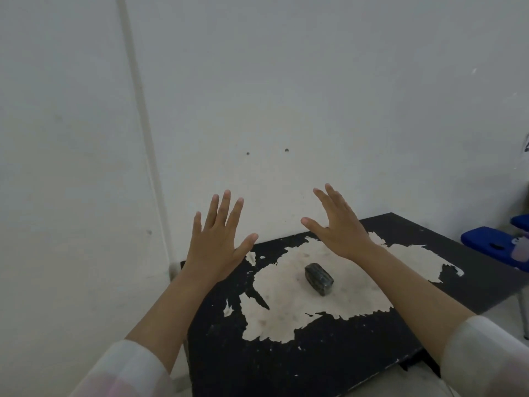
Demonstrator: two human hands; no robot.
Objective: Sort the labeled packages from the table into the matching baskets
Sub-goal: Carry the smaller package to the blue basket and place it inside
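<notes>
Bare wall [315,81] and blue chair [492,243]

The pale wall carries two small dark marks and a vertical pipe [137,110] at left; the blue chair stands at the right edge.

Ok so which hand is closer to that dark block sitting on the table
Right. The right hand is raised open just beyond the dark block, its wrist almost above it. The left hand is raised open farther off, past the table's left edge.
</notes>
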